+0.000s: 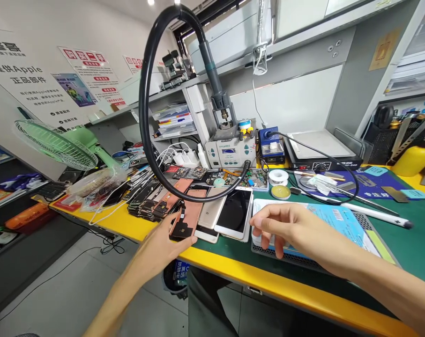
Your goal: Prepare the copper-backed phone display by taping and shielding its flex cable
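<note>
Holding in left hand (159, 250): small black phone part (180, 230), fingers pinched tight
Right hand (289, 229): open wide, fingers spread right by a blue printed sheet (339, 223)

the left hand (163, 250) rests its fingers on a small black phone part (180, 230) lying on a rose-gold phone back (194, 208). the right hand (289, 229) hovers, fingers loosely spread, over a blue printed card (339, 224) on a repair mat (286, 260), just beside a white smartphone (233, 213).
</note>
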`<control>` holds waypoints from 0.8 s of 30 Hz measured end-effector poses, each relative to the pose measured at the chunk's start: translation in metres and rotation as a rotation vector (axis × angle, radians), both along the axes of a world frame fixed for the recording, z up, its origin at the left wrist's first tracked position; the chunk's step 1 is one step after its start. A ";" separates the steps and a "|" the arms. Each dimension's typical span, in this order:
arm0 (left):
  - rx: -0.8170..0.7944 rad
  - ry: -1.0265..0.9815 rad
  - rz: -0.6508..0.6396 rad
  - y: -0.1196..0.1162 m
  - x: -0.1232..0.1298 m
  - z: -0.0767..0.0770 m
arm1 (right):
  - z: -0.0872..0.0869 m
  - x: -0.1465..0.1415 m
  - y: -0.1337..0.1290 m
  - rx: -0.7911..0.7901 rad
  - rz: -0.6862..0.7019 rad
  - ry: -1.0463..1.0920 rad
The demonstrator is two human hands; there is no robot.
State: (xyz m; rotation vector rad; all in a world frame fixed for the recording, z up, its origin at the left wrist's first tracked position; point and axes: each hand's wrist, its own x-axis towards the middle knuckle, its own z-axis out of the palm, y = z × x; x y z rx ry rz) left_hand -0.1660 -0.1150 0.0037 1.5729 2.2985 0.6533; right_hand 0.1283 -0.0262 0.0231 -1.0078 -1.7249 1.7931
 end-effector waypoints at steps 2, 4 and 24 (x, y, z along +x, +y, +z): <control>-0.033 0.136 0.002 0.002 -0.002 0.003 | 0.000 0.000 0.000 -0.001 -0.001 0.002; -0.060 0.261 0.017 0.004 -0.003 0.004 | 0.000 0.000 0.000 -0.007 -0.005 -0.003; -0.072 0.496 -0.146 0.002 -0.010 -0.006 | -0.009 0.000 0.002 0.029 0.036 0.026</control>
